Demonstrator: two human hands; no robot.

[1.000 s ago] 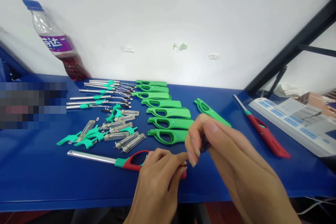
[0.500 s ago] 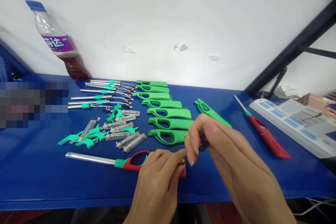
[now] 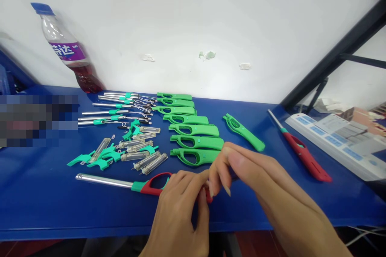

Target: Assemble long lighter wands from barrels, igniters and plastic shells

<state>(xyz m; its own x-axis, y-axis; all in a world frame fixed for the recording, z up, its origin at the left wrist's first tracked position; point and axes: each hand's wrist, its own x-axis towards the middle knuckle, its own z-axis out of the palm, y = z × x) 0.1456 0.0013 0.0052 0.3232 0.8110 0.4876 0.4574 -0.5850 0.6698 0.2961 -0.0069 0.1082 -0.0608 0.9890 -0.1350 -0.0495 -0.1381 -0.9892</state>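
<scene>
A long-necked lighter [image 3: 150, 188] with a red handle, green collar and silver tube lies on the blue table, its tube pointing left. My left hand [image 3: 181, 204] is closed over the rear of its handle and covers much of it. Just right of it, my right hand [image 3: 256, 180] has its thumb and fingers pinched together at the butt end of the lighter. A dark bit shows behind the right fingers, but what they hold is hidden. Beyond both hands lies a row of green handle shells [image 3: 196, 142].
Clear fuel tanks [image 3: 135, 156] and green triggers [image 3: 101, 164] are scattered left, with wired metal tubes [image 3: 105, 113] behind them. A bottle [image 3: 64, 50] leans against the wall. To the right lie one green shell [image 3: 245, 132], another red lighter [image 3: 304, 152] and a white power strip [image 3: 328, 140].
My right hand has moved slightly down and left, its fingertips now over the lighter's butt end. My left hand stays on the handle, its thumb a little lower.
</scene>
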